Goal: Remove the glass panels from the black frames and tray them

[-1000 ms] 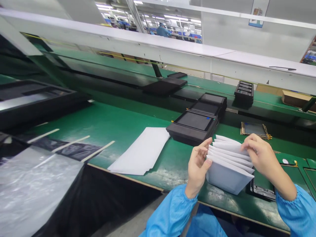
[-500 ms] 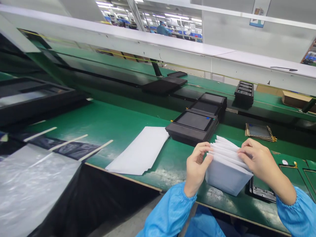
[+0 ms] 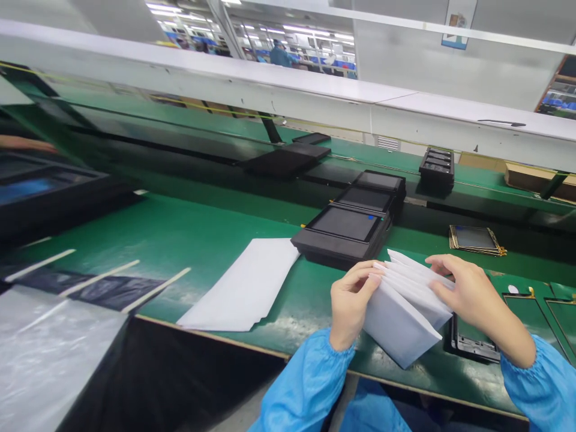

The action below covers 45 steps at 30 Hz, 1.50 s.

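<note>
Both my hands hold a fanned stack of white sheets (image 3: pixel 405 309), probably paper or thin foam, above the green bench top (image 3: pixel 216 240). My left hand (image 3: pixel 353 303) pinches the stack's left edge between thumb and fingers. My right hand (image 3: pixel 468 294) grips its upper right side, with the fingers lying over the sheets. Under my right hand lies a black-framed device panel (image 3: pixel 472 342), partly hidden by the stack and my wrist. A flat pile of white sheets (image 3: pixel 240 285) lies to the left of my left hand.
Black trays holding dark screens (image 3: pixel 346 223) stand just beyond my hands. A gold-edged screen panel (image 3: pixel 474 240) lies to the right. A black-and-clear plastic sheet (image 3: pixel 58 360) hangs at the bench's left front edge. A co-worker's forearm (image 3: pixel 22 143) shows at far left.
The stack has tilted, its lower corner swinging down and right, and its sheets have closed up somewhat. A co-worker's forearm has appeared at far left. The view has shifted slightly.
</note>
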Motion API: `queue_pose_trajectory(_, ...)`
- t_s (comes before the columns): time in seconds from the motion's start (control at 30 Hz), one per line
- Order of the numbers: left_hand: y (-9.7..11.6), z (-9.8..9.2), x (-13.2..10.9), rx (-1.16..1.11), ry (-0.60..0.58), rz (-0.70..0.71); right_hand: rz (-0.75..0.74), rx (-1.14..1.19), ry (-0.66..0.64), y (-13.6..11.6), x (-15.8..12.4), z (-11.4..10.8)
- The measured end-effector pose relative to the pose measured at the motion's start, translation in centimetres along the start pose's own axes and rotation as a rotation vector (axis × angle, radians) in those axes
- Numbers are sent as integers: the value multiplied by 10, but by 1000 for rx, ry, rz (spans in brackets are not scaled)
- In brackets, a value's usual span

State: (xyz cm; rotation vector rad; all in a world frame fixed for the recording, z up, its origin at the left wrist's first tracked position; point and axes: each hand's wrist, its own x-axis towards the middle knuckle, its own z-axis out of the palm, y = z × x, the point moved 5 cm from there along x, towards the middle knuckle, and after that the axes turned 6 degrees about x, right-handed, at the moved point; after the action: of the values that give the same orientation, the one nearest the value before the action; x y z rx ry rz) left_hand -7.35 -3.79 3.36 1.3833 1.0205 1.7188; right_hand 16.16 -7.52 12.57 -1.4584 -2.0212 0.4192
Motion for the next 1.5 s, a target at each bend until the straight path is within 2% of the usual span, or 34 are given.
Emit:
queue_pose_trajectory(0.13,2,1,1,24,-6,6,-2,-160,39,7,3,2)
queue_pose_trajectory(0.27,7,2,9,36,20,24,-70,-196,193,5,1,-6)
queue_pose_trajectory(0.37,6,1,15,19,70,39,-111,-210,240,0,-1,-10)
queue_pose_trajectory(0.47,5,0,17,14,104,41,-120,-236,231,-6,-1,-10)
queue_pose_trajectory(0.7,18,2,28,-25,168,107,-148,-264,169,-8,5,-8)
queue_pose_trajectory(0.9,4,2,27,-1,163,70,-311,-281,-28,-8,5,-2)
queue_pose_trajectory(1.0,-3,-3,24,-5,148,50,-290,-244,-99,-17,4,-2)
queue_pose_trajectory(1.13,-13,-10,19,4,144,1,-209,-345,-188,-30,6,5)
queue_pose_trajectory(1.27,-16,-15,15,12,162,-26,-148,-410,-168,-34,11,9)
queue_pose_trajectory(1.4,-2,-16,18,5,167,7,-134,-342,-61,-34,16,1)
queue_pose_trajectory(1.5,8,-13,24,6,162,29,-93,-291,-98,-34,19,0)
